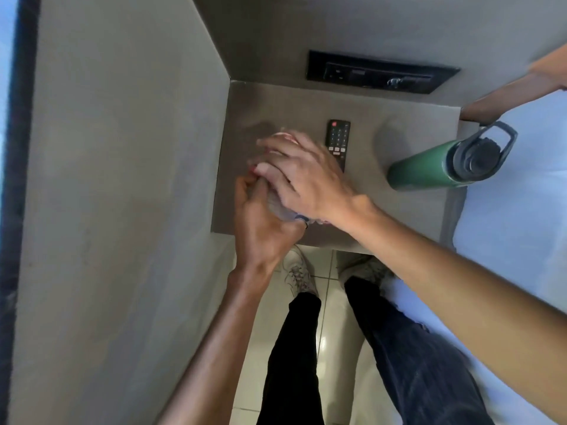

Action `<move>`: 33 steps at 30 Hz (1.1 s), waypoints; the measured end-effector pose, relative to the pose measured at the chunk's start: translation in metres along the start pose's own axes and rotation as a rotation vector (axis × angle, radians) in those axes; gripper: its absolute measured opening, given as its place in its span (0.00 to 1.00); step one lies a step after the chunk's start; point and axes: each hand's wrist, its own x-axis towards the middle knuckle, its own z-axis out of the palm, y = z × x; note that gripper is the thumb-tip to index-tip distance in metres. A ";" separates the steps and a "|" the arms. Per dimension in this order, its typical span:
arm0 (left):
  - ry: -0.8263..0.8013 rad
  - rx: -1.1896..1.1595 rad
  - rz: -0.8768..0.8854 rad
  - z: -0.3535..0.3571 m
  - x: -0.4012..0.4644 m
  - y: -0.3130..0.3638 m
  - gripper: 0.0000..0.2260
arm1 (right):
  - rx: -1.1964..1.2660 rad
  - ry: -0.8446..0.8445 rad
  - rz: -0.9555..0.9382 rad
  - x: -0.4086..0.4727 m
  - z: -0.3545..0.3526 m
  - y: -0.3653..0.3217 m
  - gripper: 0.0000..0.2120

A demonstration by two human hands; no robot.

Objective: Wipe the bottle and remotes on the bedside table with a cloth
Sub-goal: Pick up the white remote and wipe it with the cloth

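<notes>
Bedside table (399, 210), centre: left hand (264, 228) and right hand (303, 176) closed together over a pale, blurred cloth (280, 207); likely soft, bunchable. Black remote (338, 139), rigid, 1 o'clock. Green bottle (429, 167), probably smooth, 3 o'clock; grasp mid-body.

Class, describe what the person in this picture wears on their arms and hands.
Both forearms are bare: no sleeves, gloves or watch show. The left hand appears to have a dark ring on one of its fingers. The right hand shows no jewellery, though its nails look painted red.
</notes>
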 end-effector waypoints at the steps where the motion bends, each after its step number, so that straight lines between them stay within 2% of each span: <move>1: -0.003 0.021 0.010 0.001 -0.002 0.000 0.25 | 0.004 -0.014 0.006 -0.002 0.006 0.003 0.18; 3: 0.001 0.042 0.004 0.001 -0.001 -0.005 0.26 | 0.092 0.063 -0.011 0.000 0.009 0.011 0.16; 6: 0.022 0.049 0.022 -0.006 0.010 -0.009 0.28 | 0.154 0.120 -0.190 0.003 0.018 0.022 0.15; 9: -0.036 0.056 0.056 0.005 0.021 -0.006 0.26 | 0.203 0.233 -0.124 0.002 0.025 0.042 0.15; 12: -0.055 0.054 0.038 0.006 0.019 -0.010 0.25 | 0.187 0.200 -0.200 0.003 0.028 0.044 0.14; 15: -0.061 0.031 -0.002 0.012 0.015 -0.013 0.26 | 0.193 0.301 -0.230 0.003 0.034 0.050 0.11; 17: -0.067 -0.005 -0.015 0.020 0.019 -0.025 0.27 | 0.204 0.217 -0.240 0.007 0.038 0.055 0.11; 19: -0.113 -0.002 -0.012 0.027 0.015 -0.036 0.30 | 0.298 0.039 0.008 0.012 0.036 0.062 0.13; 20: -0.116 -0.021 -0.012 0.030 0.014 -0.044 0.33 | 0.424 -0.002 0.213 0.015 0.032 0.068 0.14; 21: -0.111 -0.038 -0.034 0.035 0.016 -0.053 0.35 | 0.654 0.007 0.455 0.021 0.031 0.076 0.14; 23: -0.083 -0.048 -0.108 0.046 0.020 -0.067 0.37 | 1.247 0.111 0.805 0.015 0.031 0.092 0.15; 24: -0.052 -0.027 -0.137 0.052 0.024 -0.074 0.38 | 1.599 0.086 0.862 0.008 0.030 0.098 0.19; 25: -0.027 -0.003 -0.149 0.058 0.031 -0.082 0.39 | 1.973 -0.001 0.800 -0.003 0.028 0.097 0.24; 26: -0.013 0.001 -0.154 0.065 0.039 -0.091 0.39 | 2.304 -0.071 0.636 -0.016 0.031 0.092 0.29; 27: 0.001 -0.001 -0.157 0.074 0.048 -0.098 0.39 | 2.441 -0.100 0.473 -0.027 0.038 0.088 0.33; 29: 0.030 -0.014 -0.168 0.090 0.068 -0.113 0.39 | 2.388 -0.139 0.418 -0.043 0.051 0.092 0.49; 30: 0.037 -0.011 -0.182 0.097 0.077 -0.119 0.39 | 2.369 -0.139 0.432 -0.050 0.060 0.094 0.54; 31: 0.037 0.001 -0.197 0.102 0.085 -0.124 0.39 | 2.374 -0.138 0.450 -0.059 0.068 0.093 0.55; 33: 0.036 0.012 -0.226 0.110 0.096 -0.131 0.40 | 2.384 -0.109 0.477 -0.072 0.081 0.091 0.49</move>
